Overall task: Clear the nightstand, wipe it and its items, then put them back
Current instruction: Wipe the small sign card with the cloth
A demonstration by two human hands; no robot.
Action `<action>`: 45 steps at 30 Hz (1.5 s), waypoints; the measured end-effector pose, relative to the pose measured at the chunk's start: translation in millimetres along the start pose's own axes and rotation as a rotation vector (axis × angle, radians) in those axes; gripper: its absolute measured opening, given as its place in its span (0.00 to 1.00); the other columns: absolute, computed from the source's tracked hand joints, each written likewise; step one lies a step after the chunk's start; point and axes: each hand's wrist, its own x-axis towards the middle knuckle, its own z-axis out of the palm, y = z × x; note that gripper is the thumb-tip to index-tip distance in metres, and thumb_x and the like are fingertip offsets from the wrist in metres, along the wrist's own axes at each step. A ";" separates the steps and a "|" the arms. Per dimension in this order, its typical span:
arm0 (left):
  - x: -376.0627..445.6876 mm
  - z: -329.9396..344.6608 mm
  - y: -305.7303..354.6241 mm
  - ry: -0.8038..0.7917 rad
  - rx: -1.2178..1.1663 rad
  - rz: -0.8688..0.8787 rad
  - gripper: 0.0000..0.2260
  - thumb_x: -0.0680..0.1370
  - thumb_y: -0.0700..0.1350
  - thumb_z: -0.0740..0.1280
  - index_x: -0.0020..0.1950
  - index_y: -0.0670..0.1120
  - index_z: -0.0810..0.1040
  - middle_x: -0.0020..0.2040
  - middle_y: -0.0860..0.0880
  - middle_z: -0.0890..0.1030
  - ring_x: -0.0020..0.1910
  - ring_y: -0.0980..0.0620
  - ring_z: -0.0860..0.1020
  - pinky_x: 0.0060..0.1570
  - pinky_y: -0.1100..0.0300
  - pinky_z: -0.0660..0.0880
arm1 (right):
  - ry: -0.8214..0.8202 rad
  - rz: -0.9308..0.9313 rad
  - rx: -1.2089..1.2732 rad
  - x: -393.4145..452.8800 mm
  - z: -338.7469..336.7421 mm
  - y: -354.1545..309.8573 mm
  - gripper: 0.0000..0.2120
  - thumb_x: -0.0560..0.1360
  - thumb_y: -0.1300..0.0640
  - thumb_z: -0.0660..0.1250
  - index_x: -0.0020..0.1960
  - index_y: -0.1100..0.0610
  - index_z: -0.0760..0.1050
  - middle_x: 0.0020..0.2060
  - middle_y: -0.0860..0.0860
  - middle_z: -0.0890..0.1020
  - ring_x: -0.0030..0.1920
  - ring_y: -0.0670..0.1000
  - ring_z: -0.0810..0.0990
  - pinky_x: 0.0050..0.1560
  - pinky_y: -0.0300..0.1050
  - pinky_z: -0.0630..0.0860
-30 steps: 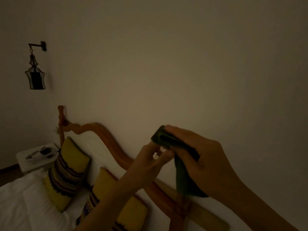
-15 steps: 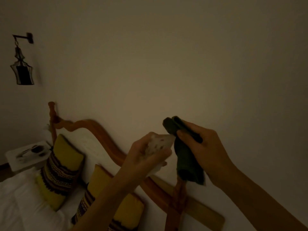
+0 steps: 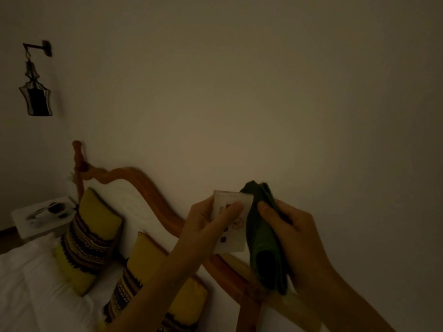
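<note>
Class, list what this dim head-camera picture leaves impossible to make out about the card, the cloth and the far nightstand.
- White card: print too small and dim; left hand covers part.
- Green cloth: its far side, behind right hand.
- Nightstand: items on top too small and dark to name.

A dimly lit bedroom, showing itself by a curved orange-brown wooden headboard [image 3: 143, 185] leaning against a plain pale wall [image 3: 263, 92]. Lying near left, white bedding [image 3: 31, 283] with yellow striped woven pillows [image 3: 88, 236]. Standing far left, a small white nightstand [image 3: 40, 219]; hanging above, a dark metal wall lantern [image 3: 36, 92].
</note>
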 end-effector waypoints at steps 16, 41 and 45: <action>8.2 0.8 1.4 0.253 -0.058 -0.129 0.13 0.70 0.58 0.74 0.43 0.49 0.85 0.41 0.47 0.87 0.38 0.49 0.86 0.36 0.58 0.81 | -0.050 -0.086 -0.348 -14.8 -11.6 40.9 0.12 0.78 0.51 0.66 0.60 0.42 0.80 0.45 0.45 0.87 0.43 0.48 0.86 0.44 0.49 0.85; -0.8 3.0 22.4 0.604 -0.607 -0.273 0.13 0.76 0.49 0.71 0.59 0.48 0.79 0.46 0.48 0.84 0.50 0.49 0.82 0.41 0.56 0.82 | 0.268 -0.258 -0.042 -27.8 13.6 17.5 0.20 0.71 0.55 0.75 0.55 0.32 0.79 0.51 0.37 0.85 0.50 0.44 0.86 0.52 0.48 0.83; -0.7 0.3 21.9 0.636 -0.558 -0.257 0.08 0.75 0.48 0.72 0.53 0.50 0.81 0.44 0.48 0.84 0.45 0.50 0.82 0.41 0.56 0.81 | 0.158 -0.298 -0.168 -33.6 31.4 13.0 0.18 0.72 0.54 0.75 0.56 0.34 0.80 0.50 0.38 0.86 0.49 0.44 0.86 0.52 0.50 0.84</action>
